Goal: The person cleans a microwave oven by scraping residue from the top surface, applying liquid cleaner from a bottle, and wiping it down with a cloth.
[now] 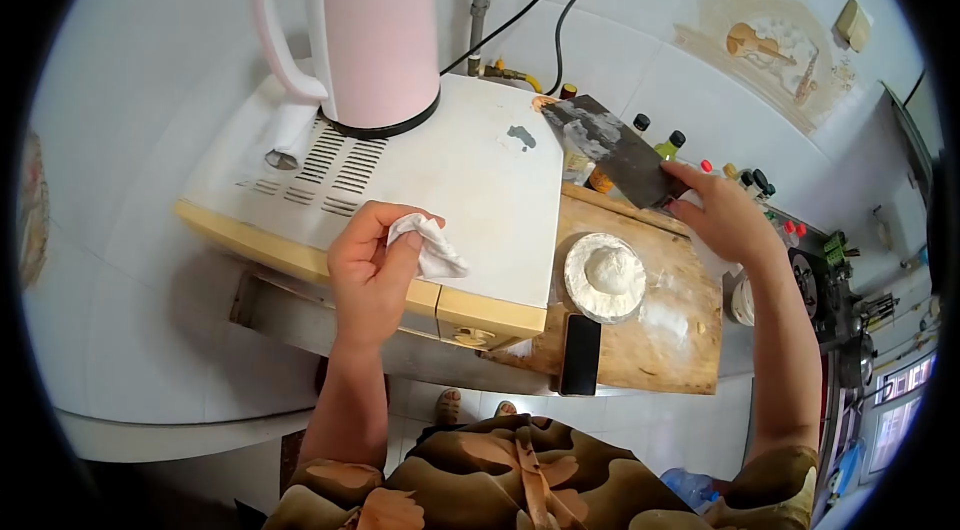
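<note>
My left hand [368,270] pinches a crumpled white tissue or cloth [432,248] above the front edge of a white-topped microwave [480,190]. In my right hand [728,218] is a cleaver [625,158], its dark blade raised and pointing left, with whitish smears near the far end. The handle is mostly hidden by my fingers. Below the blade, a bowl heaped with flour [606,278] stands on a wooden cutting board [690,355] dusted with white powder. A black phone [580,355] lies at the board's left front edge.
A pink electric kettle [380,30] stands on the microwave beside a white roll [290,135]. Several bottles [672,144] line the wall behind the board. Black cables [530,10] hang near a grey pipe [482,0]. A stove [803,280] is at the right.
</note>
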A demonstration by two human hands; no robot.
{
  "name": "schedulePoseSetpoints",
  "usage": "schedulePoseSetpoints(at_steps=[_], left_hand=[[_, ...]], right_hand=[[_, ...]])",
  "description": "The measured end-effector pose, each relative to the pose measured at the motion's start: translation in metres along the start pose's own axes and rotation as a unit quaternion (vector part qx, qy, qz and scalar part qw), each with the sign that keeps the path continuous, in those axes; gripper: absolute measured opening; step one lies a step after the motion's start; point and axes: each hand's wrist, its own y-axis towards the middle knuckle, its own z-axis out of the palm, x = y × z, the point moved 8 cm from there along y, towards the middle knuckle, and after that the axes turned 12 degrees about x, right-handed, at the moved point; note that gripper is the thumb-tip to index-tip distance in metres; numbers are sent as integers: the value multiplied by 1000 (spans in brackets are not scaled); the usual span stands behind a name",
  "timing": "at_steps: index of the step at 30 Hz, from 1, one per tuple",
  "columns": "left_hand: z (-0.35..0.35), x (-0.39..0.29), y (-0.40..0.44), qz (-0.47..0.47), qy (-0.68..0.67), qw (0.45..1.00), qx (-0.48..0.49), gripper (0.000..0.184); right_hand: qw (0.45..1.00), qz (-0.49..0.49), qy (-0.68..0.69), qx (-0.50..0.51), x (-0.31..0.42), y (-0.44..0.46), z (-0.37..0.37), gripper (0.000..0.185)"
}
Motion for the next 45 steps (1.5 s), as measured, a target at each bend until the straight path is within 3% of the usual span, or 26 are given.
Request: schedulePoseSetpoints(at_steps=[5, 16, 18, 19, 23, 26, 39, 45], left_hand=[[-8, 4, -5, -31, -4, 999, -12, 14], [-5, 0, -4, -11, 1, 1000, -2, 14], [3, -1, 2, 4, 8, 1000, 9, 14], [2, 2, 1, 3, -5, 1000, 6, 14], [-4, 0, -1, 0, -9, 1000, 5, 15], [-4, 3, -2, -15, -7, 1000, 2, 14], [-1, 1, 1, 5, -1, 1000, 17, 13], [-5, 1, -2, 9, -38, 999, 9, 13]], right_hand=[[999, -24, -16, -15, 0, -1, 1, 50], [1000, 13, -4, -3, -1, -8, -3, 49], [1000, -18, -8, -10, 4, 0, -3, 50], [1000, 18, -11, 6, 8, 2, -3, 50], [999, -33, 5, -12, 1, 3, 2, 50], [1000, 10, -3, -2, 2, -5, -2, 50], [1000, 17, -5, 17, 10, 11, 0, 51], [999, -31, 6, -14, 3, -4, -7, 49]])
